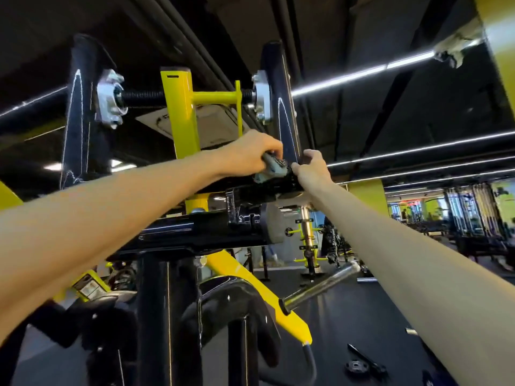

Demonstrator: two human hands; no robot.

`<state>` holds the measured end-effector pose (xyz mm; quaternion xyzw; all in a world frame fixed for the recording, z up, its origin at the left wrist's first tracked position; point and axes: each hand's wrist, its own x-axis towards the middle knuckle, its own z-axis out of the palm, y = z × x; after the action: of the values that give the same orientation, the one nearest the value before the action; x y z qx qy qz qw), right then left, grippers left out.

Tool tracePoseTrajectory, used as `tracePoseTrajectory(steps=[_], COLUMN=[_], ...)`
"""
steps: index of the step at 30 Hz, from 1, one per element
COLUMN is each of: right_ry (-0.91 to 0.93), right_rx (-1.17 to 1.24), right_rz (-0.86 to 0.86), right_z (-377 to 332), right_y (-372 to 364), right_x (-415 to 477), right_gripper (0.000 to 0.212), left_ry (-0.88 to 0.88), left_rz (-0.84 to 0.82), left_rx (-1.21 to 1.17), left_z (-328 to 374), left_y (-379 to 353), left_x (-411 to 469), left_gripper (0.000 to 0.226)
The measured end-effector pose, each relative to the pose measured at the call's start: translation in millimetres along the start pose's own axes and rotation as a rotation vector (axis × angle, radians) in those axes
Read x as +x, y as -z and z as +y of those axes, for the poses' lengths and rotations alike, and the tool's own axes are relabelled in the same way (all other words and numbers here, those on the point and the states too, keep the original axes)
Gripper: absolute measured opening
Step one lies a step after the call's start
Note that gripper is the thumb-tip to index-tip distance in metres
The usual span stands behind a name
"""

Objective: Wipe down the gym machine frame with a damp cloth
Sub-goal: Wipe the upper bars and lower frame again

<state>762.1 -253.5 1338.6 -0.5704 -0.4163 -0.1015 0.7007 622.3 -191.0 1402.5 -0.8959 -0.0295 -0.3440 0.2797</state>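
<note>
High on frame, left hand grips cloth

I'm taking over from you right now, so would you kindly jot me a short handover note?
Left hand grips the grey cloth against the black frame, at the foot of an upright.
Right hand holds that upright's foot, beside the cloth.
Done: the surfaces don't show which parts are wiped.
Left: probably the uprights above, the yellow post and the lower bars; finish this joint first.
</note>
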Motion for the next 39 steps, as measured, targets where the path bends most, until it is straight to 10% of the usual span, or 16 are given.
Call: tracePoseTrajectory(steps=[25,39], right_ry=[0.017,0.48], right_rx=[0.123,-0.527], right_rz=[-0.069,0.005], right_z=[3,4], right_y=[9,2], right_x=[5,3], right_gripper=[0.047,0.045], left_ry=[-0.071,-0.021], left_rz=[-0.06,-0.138], left_rx=[0.003,-0.083], left_z=[-40,-68], left_y=[11,22], left_x=[-16,-43], left_gripper=[0.044,0.058])
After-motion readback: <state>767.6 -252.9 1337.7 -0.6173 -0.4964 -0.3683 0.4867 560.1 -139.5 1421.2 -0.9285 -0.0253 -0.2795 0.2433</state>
